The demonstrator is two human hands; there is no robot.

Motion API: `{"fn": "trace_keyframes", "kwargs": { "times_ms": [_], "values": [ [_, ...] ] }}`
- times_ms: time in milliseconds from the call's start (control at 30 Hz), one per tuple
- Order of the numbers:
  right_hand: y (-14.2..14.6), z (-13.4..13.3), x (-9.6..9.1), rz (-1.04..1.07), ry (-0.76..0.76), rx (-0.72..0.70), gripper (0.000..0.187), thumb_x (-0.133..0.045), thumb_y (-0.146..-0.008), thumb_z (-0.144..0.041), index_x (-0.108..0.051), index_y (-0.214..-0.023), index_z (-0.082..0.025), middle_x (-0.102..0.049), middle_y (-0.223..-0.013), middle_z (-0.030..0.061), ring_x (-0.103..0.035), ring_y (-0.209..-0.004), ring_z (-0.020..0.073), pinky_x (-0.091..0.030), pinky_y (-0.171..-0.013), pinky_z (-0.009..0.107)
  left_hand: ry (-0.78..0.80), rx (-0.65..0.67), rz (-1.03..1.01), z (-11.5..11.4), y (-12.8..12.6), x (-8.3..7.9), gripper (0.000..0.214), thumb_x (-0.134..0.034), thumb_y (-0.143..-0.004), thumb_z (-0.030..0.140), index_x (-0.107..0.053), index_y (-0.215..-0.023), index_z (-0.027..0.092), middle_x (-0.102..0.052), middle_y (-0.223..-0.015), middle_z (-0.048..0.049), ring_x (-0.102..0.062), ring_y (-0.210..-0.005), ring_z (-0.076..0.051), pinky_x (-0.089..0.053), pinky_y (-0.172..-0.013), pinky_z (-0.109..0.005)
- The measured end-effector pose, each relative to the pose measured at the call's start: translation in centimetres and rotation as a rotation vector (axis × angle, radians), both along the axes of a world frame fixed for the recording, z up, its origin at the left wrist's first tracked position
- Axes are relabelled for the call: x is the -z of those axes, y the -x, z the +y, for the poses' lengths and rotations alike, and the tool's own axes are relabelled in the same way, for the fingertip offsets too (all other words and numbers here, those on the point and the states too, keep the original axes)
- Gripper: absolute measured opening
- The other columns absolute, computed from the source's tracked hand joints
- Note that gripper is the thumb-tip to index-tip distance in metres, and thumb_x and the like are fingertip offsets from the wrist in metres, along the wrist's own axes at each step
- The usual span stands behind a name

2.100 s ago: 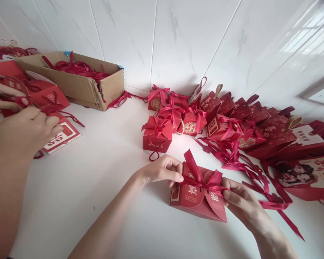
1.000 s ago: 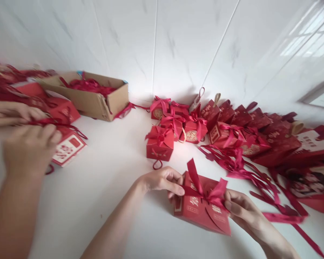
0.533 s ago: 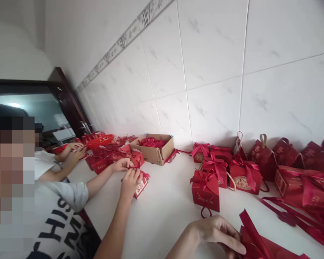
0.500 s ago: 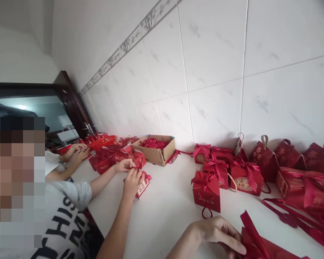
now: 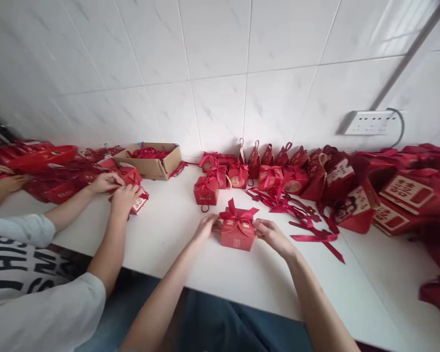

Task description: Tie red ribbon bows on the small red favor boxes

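A small red gift box (image 5: 237, 233) with a red ribbon bow on top stands on the white counter (image 5: 168, 234). My left hand (image 5: 207, 226) grips its left side and my right hand (image 5: 270, 232) grips its right side, fingers curled against the box. Behind it stands another finished red box with a bow (image 5: 206, 189).
A row of red gift boxes and bags (image 5: 278, 171) lines the tiled wall. Loose red ribbons (image 5: 304, 222) lie to the right. A cardboard box of ribbons (image 5: 152, 161) sits at the back left. A co-worker's hands (image 5: 119, 193) handle a red box on the left. A wall socket (image 5: 366, 122) is at right.
The camera swung up and left toward the co-workers, then back down and farther out. The box between my hands now stands upright with its bow tied.
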State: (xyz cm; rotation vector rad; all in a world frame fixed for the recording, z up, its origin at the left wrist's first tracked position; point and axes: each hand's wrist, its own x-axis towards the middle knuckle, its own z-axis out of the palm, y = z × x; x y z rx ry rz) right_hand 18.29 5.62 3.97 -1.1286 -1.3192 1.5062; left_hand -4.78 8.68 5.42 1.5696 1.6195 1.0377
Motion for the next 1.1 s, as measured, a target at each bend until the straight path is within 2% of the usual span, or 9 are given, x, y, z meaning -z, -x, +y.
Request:
{"fn": "trace_keyframes", "kwargs": {
  "times_ms": [67,233,367,500,600,767,900,1000,1100],
  "values": [
    [-0.7,-2.1,-0.1,-0.046,0.009,-0.042,0.045,-0.067,-0.068,-0.060,-0.059,-0.068,-0.016,-0.058,-0.066,0.0030,-0.056,-0.065,0.0172,-0.046,-0.070,0.032,0.071,-0.046,-0.130,-1.4,-1.1,1.9,0.036,-0.051,-0.091,0.038,-0.054,-0.116,0.012,-0.057,-0.115,-0.0087,-0.059,-0.099,-0.020,-0.052,-0.084,-0.038],
    [-1.1,-2.9,0.0,-0.117,-0.061,0.144,0.040,-0.054,-0.077,-0.053,-0.059,-0.093,-0.017,-0.064,-0.095,0.0109,-0.061,-0.092,0.0245,-0.046,-0.087,0.042,0.054,-0.109,-0.343,-4.6,-3.6,2.6,0.036,-0.051,-0.089,0.037,-0.043,-0.119,0.017,-0.053,-0.124,-0.0128,-0.050,-0.119,-0.022,-0.044,-0.098,-0.036],
    [1.0,-2.0,-0.1,-0.166,-0.171,0.251,0.056,-0.056,-0.072,-0.038,-0.044,-0.124,-0.021,-0.043,-0.138,0.0116,-0.039,-0.129,0.0239,-0.039,-0.100,0.041,0.042,-0.077,-0.416,-3.6,-4.8,1.7,0.048,-0.064,-0.078,0.040,-0.044,-0.116,0.018,-0.056,-0.119,-0.0124,-0.055,-0.114,-0.024,-0.046,-0.094,-0.036],
    [0.7,-6.1,-1.0,-0.252,-0.181,0.127,0.029,-0.055,-0.076,-0.037,-0.063,-0.096,-0.017,-0.069,-0.093,0.0108,-0.065,-0.090,0.0261,-0.051,-0.082,0.042,0.019,-0.286,-0.428,-2.7,-0.9,1.4,0.048,-0.062,-0.077,0.039,-0.040,-0.114,0.018,-0.043,-0.133,-0.0167,-0.036,-0.132,-0.031,-0.031,-0.108,-0.044],
    [-0.9,-9.1,-1.4,-0.324,-0.181,0.170,0.029,-0.050,-0.084,-0.042,-0.063,-0.084,-0.017,-0.068,-0.075,0.0092,-0.066,-0.076,0.0251,-0.052,-0.073,0.041,-0.020,-0.385,-0.447,-4.6,2.3,1.6,0.041,-0.047,-0.085,0.042,-0.035,-0.118,0.021,-0.032,-0.141,-0.0154,-0.027,-0.137,-0.028,-0.026,-0.112,-0.043],
    [0.0,-7.9,-1.0,-0.351,-0.261,0.233,0.039,-0.050,-0.083,-0.050,-0.054,-0.105,-0.018,-0.062,-0.107,0.0139,-0.059,-0.101,0.0266,-0.048,-0.087,0.043,-0.032,-0.164,-0.479,-8.3,1.3,2.2,0.043,-0.057,-0.077,0.043,-0.046,-0.112,0.022,-0.052,-0.128,-0.0103,-0.048,-0.123,-0.025,-0.040,-0.102,-0.037],
    [2.7,-5.1,0.2,-0.333,-0.367,0.058,0.091,-0.070,-0.066,-0.049,-0.025,-0.139,-0.018,-0.030,-0.144,0.0192,-0.033,-0.132,0.0309,-0.040,-0.100,0.047,0.012,0.030,-0.497,-7.9,-0.2,2.3,0.051,-0.062,-0.070,0.048,-0.050,-0.109,0.019,-0.062,-0.114,-0.0110,-0.061,-0.103,-0.026,-0.049,-0.088,-0.037],
    [3.5,-3.9,0.9,-0.331,-0.436,-0.049,0.112,-0.075,-0.060,-0.042,-0.006,-0.145,-0.018,-0.017,-0.149,0.0203,-0.019,-0.139,0.0320,-0.026,-0.109,0.050,0.039,0.151,-0.491,-7.5,0.0,1.9,0.049,-0.064,-0.069,0.046,-0.052,-0.108,0.017,-0.063,-0.112,-0.0110,-0.062,-0.101,-0.025,-0.049,-0.087,-0.035],
    [3.3,-3.9,1.2,-0.328,-0.465,-0.077,0.112,-0.074,-0.061,-0.036,-0.002,-0.145,-0.019,-0.019,-0.147,0.0192,-0.023,-0.137,0.0316,-0.022,-0.110,0.051,0.059,0.253,-0.475,-8.0,0.5,1.1,0.049,-0.066,-0.068,0.043,-0.054,-0.108,0.018,-0.063,-0.115,-0.0106,-0.062,-0.103,-0.025,-0.049,-0.084,-0.033]
  ]
}}
